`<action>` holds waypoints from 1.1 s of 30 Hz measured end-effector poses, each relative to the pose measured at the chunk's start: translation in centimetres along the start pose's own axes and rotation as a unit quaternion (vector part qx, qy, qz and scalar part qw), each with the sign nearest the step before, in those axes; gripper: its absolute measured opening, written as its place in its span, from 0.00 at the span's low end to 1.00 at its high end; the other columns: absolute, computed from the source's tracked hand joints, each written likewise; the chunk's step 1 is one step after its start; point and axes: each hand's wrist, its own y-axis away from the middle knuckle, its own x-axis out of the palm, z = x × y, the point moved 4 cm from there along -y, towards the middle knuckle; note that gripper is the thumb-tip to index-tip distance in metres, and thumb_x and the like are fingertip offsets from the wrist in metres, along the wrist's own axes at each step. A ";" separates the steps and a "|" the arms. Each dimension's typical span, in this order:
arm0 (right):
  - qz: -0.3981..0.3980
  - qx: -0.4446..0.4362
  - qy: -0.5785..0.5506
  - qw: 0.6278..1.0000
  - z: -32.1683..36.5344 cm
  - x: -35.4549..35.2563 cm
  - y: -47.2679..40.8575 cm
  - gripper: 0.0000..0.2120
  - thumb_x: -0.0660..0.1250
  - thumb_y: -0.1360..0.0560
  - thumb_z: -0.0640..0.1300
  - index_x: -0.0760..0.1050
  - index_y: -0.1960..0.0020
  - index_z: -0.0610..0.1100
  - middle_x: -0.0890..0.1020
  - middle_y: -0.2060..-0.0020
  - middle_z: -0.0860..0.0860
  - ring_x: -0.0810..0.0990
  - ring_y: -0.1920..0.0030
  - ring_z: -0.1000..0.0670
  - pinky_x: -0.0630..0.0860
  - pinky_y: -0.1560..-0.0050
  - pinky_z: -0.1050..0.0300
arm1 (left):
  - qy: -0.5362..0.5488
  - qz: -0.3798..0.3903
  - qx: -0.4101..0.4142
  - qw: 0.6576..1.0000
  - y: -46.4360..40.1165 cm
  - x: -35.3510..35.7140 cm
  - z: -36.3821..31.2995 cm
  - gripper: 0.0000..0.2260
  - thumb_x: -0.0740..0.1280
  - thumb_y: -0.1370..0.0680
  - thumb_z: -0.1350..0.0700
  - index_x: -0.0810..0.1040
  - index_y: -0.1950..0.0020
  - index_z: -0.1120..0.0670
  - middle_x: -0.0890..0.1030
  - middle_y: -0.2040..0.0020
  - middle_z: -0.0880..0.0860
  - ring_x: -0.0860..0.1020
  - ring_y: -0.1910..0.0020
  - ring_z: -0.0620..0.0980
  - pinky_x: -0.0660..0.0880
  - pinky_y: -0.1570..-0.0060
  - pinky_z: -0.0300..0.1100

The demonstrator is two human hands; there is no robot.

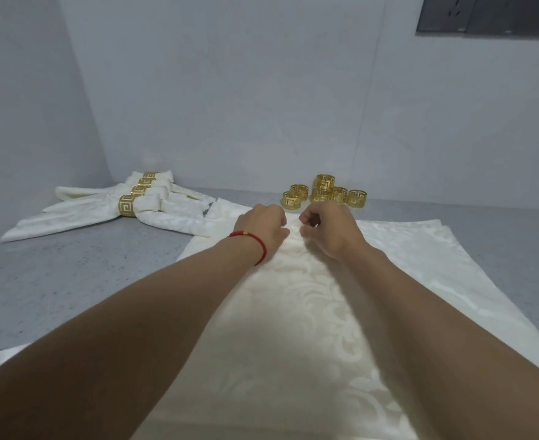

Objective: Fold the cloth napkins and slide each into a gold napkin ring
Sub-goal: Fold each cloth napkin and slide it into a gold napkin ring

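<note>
**Here, Both Hands Pinched the Napkin's Far Edge**

Here the person reached both bare arms forward over a white damask napkin (296,328) that lay spread on the grey speckled table (80,274). The left hand (263,225) and the right hand (325,231) sat close together near the napkin's far end, fingers curled in narrow pinches that gathered a small ridge of cloth between them. The left hand's fingertips were hidden behind its knuckles, so the exact grip could not be seen; the right hand's thumb and forefinger closed on the fabric. A red cord bracelet (255,246) with a small gold bead circled the left wrist.

More white cloth (436,258) lay flat under and to the right of the napkin, reaching toward the table's right side.

Just beyond the hands, near the wall (230,106), stood a cluster of loose gold rings (323,193) with a cut-out key pattern, one stacked on top of the others. They were empty and apart from the napkin.

At the far left, in the corner, lay a pile of finished napkins (103,211), each drawn through a gold ring and fanned out on both sides. The nearest band (127,205) showed its pattern clearly; three more bands lined up behind it.

A dark panel (490,15) was fixed high on the wall at the right.
</note>
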 end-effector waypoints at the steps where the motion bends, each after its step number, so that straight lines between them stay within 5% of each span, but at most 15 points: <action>1: 0.007 -0.001 -0.004 1.000 0.0 -0.1 -0.2 0.05 0.73 0.28 0.38 0.83 0.53 0.46 0.84 0.60 0.52 0.82 0.54 0.48 0.80 0.49 0.47 | -0.012 -0.003 0.002 1.000 -0.3 -0.1 -0.1 0.08 0.65 0.22 0.52 0.78 0.44 0.50 0.79 0.45 0.53 0.78 0.45 0.55 0.76 0.44 0.50; 6: -0.004 -0.004 -0.015 1.000 -0.2 0.0 -0.2 0.05 0.74 0.27 0.37 0.84 0.56 0.46 0.84 0.61 0.53 0.82 0.55 0.49 0.81 0.49 0.48 | 0.043 0.022 -0.033 0.998 -1.4 0.2 0.0 0.07 0.67 0.27 0.57 0.75 0.62 0.46 0.81 0.50 0.50 0.80 0.49 0.55 0.77 0.43 0.51; 13: -0.016 0.032 -0.038 0.999 -0.2 0.3 -0.2 0.09 0.72 0.27 0.36 0.80 0.61 0.48 0.84 0.60 0.50 0.83 0.55 0.47 0.81 0.52 0.53 | 0.104 0.014 -0.040 0.994 -2.0 0.5 0.4 0.09 0.68 0.29 0.60 0.78 0.63 0.45 0.82 0.53 0.50 0.81 0.54 0.51 0.80 0.47 0.44; 19: 0.008 -0.039 0.008 0.999 0.4 -0.3 1.2 0.05 0.73 0.27 0.36 0.84 0.56 0.45 0.85 0.61 0.50 0.82 0.57 0.50 0.81 0.51 0.54 | 0.121 -0.012 -0.013 0.992 -1.1 -0.5 0.4 0.12 0.68 0.29 0.66 0.82 0.65 0.49 0.80 0.64 0.47 0.80 0.61 0.47 0.77 0.56 0.36; 26: 0.041 -0.042 0.018 0.998 -0.1 0.2 2.2 0.10 0.69 0.23 0.36 0.87 0.50 0.46 0.86 0.54 0.52 0.81 0.54 0.54 0.76 0.49 0.62 | 0.115 0.021 -0.011 0.993 -0.8 -0.4 -0.5 0.06 0.68 0.26 0.56 0.86 0.56 0.52 0.84 0.56 0.51 0.81 0.54 0.50 0.80 0.52 0.42; 29: -0.004 0.003 -0.053 0.999 -1.0 -0.2 2.2 0.08 0.70 0.23 0.38 0.87 0.50 0.47 0.85 0.59 0.56 0.81 0.59 0.59 0.77 0.54 0.66 | 0.087 0.012 0.017 0.996 -0.7 -0.1 -0.8 0.04 0.72 0.27 0.58 0.84 0.61 0.50 0.84 0.58 0.50 0.81 0.54 0.49 0.80 0.51 0.44; 33: -0.079 0.018 -0.051 0.995 -1.7 -0.6 2.4 0.08 0.69 0.21 0.43 0.84 0.45 0.46 0.85 0.52 0.54 0.81 0.54 0.54 0.74 0.53 0.64 | 0.081 -0.007 0.029 0.996 -0.7 0.1 -0.5 0.08 0.72 0.27 0.59 0.79 0.65 0.49 0.82 0.60 0.49 0.80 0.56 0.49 0.79 0.52 0.43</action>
